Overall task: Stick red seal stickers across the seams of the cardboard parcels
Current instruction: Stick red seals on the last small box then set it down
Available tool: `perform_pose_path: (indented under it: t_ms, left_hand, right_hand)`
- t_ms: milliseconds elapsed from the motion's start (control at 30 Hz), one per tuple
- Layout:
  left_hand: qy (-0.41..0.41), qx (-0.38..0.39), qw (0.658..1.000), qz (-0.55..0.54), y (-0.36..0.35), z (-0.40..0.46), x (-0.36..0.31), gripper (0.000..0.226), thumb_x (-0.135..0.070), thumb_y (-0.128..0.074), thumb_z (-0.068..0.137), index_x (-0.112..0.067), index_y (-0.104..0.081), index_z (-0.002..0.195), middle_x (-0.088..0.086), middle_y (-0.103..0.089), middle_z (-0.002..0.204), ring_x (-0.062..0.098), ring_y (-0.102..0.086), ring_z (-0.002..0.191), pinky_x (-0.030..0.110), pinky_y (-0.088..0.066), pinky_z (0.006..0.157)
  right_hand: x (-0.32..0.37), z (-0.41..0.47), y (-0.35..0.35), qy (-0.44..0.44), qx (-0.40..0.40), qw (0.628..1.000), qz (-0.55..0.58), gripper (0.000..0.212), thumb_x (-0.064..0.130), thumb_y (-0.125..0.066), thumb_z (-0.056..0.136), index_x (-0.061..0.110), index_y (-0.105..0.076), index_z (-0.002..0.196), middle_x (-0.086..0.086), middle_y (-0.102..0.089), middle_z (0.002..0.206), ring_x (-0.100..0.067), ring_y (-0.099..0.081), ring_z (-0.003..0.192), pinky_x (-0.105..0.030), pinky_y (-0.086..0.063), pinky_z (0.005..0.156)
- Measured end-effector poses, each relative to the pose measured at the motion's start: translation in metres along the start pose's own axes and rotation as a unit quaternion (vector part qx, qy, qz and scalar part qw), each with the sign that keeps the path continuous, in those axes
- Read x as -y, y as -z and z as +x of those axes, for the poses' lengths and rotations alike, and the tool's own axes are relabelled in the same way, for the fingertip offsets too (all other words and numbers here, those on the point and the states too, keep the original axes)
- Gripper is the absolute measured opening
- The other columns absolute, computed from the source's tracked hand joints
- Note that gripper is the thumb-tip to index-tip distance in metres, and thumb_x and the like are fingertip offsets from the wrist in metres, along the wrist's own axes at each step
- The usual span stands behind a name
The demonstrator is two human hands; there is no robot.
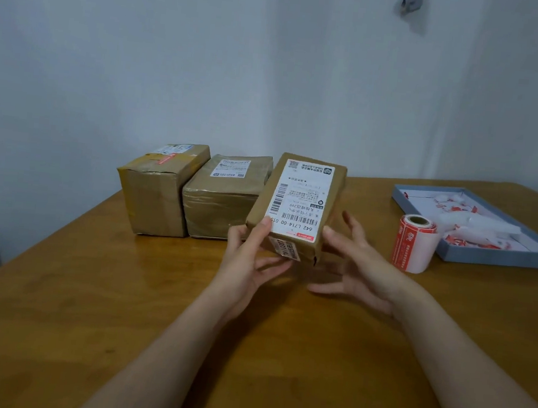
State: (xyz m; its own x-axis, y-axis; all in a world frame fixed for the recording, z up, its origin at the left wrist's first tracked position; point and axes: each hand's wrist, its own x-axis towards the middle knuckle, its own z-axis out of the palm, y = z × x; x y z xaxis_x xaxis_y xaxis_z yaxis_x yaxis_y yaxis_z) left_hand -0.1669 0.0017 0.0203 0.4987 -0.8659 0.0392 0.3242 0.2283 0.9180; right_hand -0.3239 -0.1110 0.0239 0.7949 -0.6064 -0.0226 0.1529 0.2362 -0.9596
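At the left of centre, 2 brown taped cardboard parcels stand side by side on the wooden worktop (55,298): a tall one (159,190) that already carries a red strip on its top, and a squat one (225,196) just beside it. In the middle of the frame a third, slim cardboard parcel with a white shipping label (297,206) is tilted up off the worktop. The left hand (249,258) grips its near left corner, thumb on the label face and the other fingers curled beneath. The right hand (357,265) hovers just beside the near right edge, fingers spread apart and holding nothing.

The step appears to be turning this parcel to find its seam. Next, a sticker has to come off the red-and-white roll of seal stickers (416,244) standing right of the hands, near the shallow grey-blue tray of peeled backing scraps (499,255) at the right.
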Motion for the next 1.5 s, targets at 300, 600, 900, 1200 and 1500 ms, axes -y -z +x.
perform_pose_path:
  t_ms: [300,600,900,1200,1500]
  left_hand:
    - [-0.035,0.045,0.986,0.159,-0.001,-0.001,0.005,0.052,-0.046,-0.066,0.076,-0.034,-0.053,0.125,-0.003,-0.056,0.129,0.021,-0.065,0.108,0.042,-0.054,0.093]
    - [-0.097,0.078,0.953,0.275,-0.039,0.022,0.019,0.055,-0.026,-0.061,0.093,-0.033,-0.039,0.143,-0.012,-0.046,0.14,0.0,-0.06,0.105,0.032,-0.05,0.098]
    - [-0.112,0.048,0.917,0.38,-0.06,0.055,0.049,0.071,-0.031,-0.066,0.079,-0.03,-0.035,0.143,-0.01,-0.043,0.139,0.018,-0.054,0.119,0.044,-0.05,0.099]
    - [-0.068,0.027,0.884,0.462,-0.056,0.07,0.061,0.053,-0.014,-0.06,0.089,-0.019,-0.042,0.138,-0.001,-0.043,0.134,0.017,-0.061,0.1,0.037,-0.053,0.091]
    - [-0.059,-0.069,0.839,0.537,-0.078,0.088,0.062,0.024,-0.019,-0.061,0.087,-0.011,-0.056,0.11,-0.003,-0.051,0.097,0.016,-0.053,0.089,0.029,-0.044,0.07]
  right_hand:
    - [0.009,0.001,0.003,0.107,-0.107,0.986,0.064,0.063,0.021,-0.06,0.087,0.038,-0.031,0.14,-0.004,-0.058,0.122,-0.031,-0.055,0.115,-0.053,-0.052,0.091]
    - [0.005,0.014,0.016,0.18,-0.272,0.945,0.036,0.051,0.033,-0.061,0.09,0.026,-0.039,0.135,0.008,-0.058,0.113,-0.016,-0.061,0.103,-0.043,-0.056,0.087]
    - [-0.004,0.015,0.025,0.148,-0.333,0.898,-0.247,0.055,0.048,-0.035,0.099,0.025,-0.025,0.147,0.002,-0.045,0.144,-0.019,-0.046,0.128,-0.026,-0.035,0.097]
    - [-0.01,0.03,0.042,0.043,-0.382,0.828,-0.408,0.075,0.044,-0.038,0.1,0.004,-0.001,0.151,-0.016,-0.044,0.143,-0.029,-0.047,0.127,-0.032,-0.042,0.096]
    - [-0.018,0.028,0.045,0.155,-0.448,0.735,-0.485,0.042,0.017,-0.065,0.085,0.006,-0.039,0.117,-0.015,-0.039,0.124,-0.02,-0.051,0.09,-0.025,-0.044,0.072]
